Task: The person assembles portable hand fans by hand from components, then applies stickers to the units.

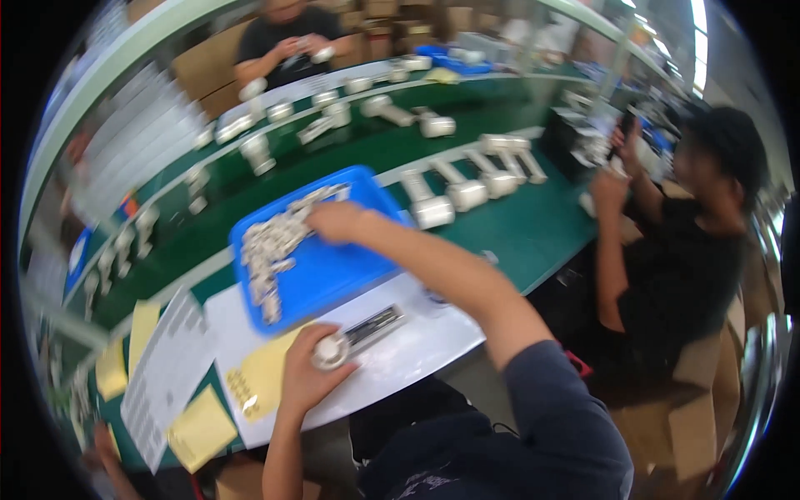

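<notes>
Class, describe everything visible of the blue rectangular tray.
The shallow, open blue rectangular tray looks plastic, with a raised rim and rounded corners. It lies base down, angled across the view, its near edge over a white sheet. Small off-white pieces heap along its left and far sides; the right hand reaches in.

One round white part (331, 352) is in the left hand (305, 372); small whitish pieces (275, 240) lie heaped in the blue tray (333, 271).
</notes>
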A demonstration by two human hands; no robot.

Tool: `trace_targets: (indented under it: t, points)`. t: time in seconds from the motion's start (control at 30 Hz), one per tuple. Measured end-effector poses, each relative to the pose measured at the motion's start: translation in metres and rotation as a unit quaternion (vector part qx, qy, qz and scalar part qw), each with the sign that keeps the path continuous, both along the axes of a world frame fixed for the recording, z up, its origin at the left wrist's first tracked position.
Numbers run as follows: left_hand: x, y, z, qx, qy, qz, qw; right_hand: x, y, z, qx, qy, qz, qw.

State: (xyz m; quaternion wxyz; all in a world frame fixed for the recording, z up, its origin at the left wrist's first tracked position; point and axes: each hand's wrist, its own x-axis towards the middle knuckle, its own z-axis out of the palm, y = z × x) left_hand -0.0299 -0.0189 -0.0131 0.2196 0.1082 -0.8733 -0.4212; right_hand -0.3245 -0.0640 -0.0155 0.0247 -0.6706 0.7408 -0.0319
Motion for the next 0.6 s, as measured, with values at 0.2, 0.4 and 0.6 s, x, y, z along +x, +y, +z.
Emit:
trace_targets:
  t: [0.2, 0.4, 0.6]
  points:
    - [-0.002, 0.0, -0.004, 0.018, -0.032, -0.008, 0.999, 0.005, -0.018, -0.022, -0.109, 0.043, 0.01, 0.993]
    - [-0.007, 0.002, -0.002, 0.005, -0.047, -0.009, 0.999, 0.024, 0.048, 0.019, -0.113, -0.117, 0.067, 0.984]
    - [-0.005, 0.004, 0.007, -0.017, -0.04, 0.042, 0.998, 0.063, 0.141, 0.059, -0.229, -0.302, 0.181, 0.908]
